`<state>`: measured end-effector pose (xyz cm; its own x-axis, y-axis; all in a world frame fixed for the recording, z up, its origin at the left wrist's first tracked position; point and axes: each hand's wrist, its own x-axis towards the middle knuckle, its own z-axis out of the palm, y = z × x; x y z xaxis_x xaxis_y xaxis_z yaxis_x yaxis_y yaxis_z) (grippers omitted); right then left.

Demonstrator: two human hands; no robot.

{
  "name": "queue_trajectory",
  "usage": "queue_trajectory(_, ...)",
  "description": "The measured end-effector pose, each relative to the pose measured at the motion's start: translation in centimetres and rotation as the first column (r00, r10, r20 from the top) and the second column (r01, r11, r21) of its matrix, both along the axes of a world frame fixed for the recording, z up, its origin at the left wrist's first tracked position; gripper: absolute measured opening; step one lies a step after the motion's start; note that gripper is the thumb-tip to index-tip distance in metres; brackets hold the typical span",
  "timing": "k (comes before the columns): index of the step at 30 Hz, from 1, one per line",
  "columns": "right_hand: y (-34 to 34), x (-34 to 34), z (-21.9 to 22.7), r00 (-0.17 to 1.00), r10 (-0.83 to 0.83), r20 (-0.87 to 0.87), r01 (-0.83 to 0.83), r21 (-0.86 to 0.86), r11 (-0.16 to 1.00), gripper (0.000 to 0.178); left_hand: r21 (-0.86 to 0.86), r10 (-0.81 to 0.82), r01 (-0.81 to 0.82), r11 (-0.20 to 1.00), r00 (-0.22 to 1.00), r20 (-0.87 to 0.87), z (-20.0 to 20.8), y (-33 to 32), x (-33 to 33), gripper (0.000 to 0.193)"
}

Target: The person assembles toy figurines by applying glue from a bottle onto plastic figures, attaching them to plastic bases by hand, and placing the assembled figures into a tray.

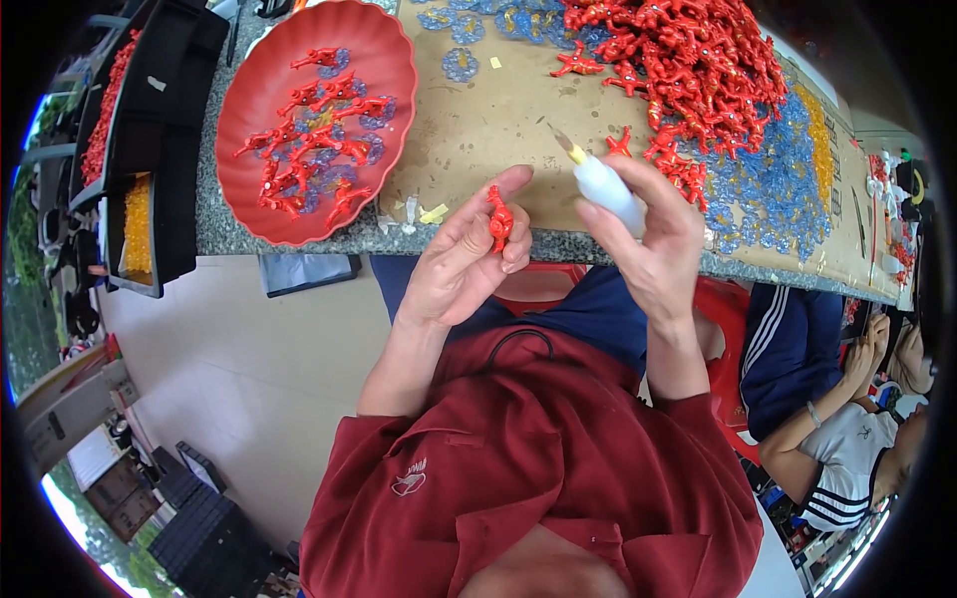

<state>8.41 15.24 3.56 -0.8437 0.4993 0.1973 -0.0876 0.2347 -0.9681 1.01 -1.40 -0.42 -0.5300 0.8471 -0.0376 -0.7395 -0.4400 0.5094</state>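
Observation:
Between the fingers of my left hand (464, 254) is a small red plastic figurine (500, 221), held upright over the table's front edge. My right hand (653, 239) grips a white squeeze bottle (608, 191) with a yellow neck and a thin pointed tip, which slants up and left. The bottle's tip is apart from the figurine. A large heap of similar red figurines (688, 70) lies at the back right. On the left, a scalloped red plate (239, 100) carries several red figurines joined to clear blue pieces.
Clear blue pieces (768, 189) are spread at the right, beside small yellow pieces (822, 130). Brown cardboard (469, 120) covers the speckled tabletop. Black bins (164, 110) with red and yellow parts stand at the far left. Another person (837, 439) sits at the right.

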Motion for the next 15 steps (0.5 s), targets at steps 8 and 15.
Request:
queue_trajectory(8, -1.9, -5.9, -1.9, 0.996, 0.011, 0.089, -0.025, 0.155, 0.988, 0.025, -0.055, 0.14, -0.139, 0.989, 0.99, 0.021, 0.0, -2.0, 0.2, 0.036)
queue_trajectory(15, 0.2, -6.5, -0.3, 0.966, 0.19, 0.178, -0.247, 0.388, 0.888, 0.033, -0.052, 0.199, -0.196, 0.979, 0.978, 0.063, 0.0, -3.4, -0.2, 0.022)
